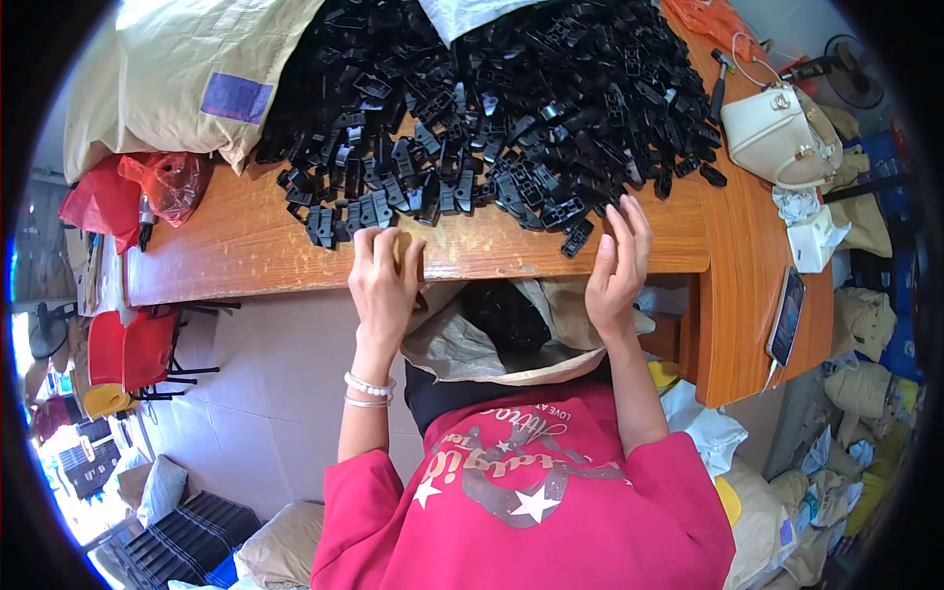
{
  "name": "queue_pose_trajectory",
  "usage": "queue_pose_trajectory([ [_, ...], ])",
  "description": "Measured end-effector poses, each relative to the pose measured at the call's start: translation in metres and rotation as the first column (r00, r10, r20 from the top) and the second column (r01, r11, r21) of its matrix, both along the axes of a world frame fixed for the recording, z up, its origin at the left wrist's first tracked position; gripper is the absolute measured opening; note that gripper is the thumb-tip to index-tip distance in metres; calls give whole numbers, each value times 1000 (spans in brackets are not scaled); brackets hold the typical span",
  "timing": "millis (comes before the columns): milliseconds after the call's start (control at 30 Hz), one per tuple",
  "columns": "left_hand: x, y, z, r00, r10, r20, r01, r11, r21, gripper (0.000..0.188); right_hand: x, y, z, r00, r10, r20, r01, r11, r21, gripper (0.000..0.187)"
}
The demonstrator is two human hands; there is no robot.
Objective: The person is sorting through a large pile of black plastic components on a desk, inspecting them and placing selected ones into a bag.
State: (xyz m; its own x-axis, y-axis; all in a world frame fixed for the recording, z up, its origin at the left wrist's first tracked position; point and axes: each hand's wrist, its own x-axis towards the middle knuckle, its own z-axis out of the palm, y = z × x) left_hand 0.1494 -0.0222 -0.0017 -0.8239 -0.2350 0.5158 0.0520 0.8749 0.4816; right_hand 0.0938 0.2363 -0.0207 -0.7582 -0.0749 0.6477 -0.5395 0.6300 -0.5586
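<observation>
A wide heap of small black plastic parts [511,108] covers the far and middle table. My left hand [383,275] is at the table's front edge, just nearer than the heap. Its fingers are curled, and a small dark thing shows below them; I cannot make out what they hold. My right hand [619,251] is raised at the heap's near right edge, fingers stretched out and the thumb apart. Close to its fingertips lies a loose black part [576,238]. Between my forearms, below the table edge, a pale woven sack [452,344] gapes, with black contents [506,315] inside.
A full beige sack [177,69] leans over the table's left, beside red plastic bags [162,187]. On the right are a hammer [720,88], a cream handbag [782,138], a tissue pack [816,239] and a phone [785,315]. A red chair [128,349] stands left.
</observation>
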Motion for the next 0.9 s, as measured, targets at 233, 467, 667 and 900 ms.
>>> queue_pose_trajectory([
  [233,-9,1,-33,962,-34,-270,-9,987,-158,13,5,-2,-4,988,-26,-155,32,999,39,25],
  [467,5,0,-15,982,-87,-166,94,995,33,13,12,4,-6,988,-46,-148,46,999,-7,16],
  [667,37,29,16,799,-566,204,490,809,326,7,-5,20,-2,986,-106,-128,105,994,-7,16],
  [900,20,47,-49,89,-496,864,856,481,188,17,-29,26,-5,979,-164,-120,161,986,-29,21],
])
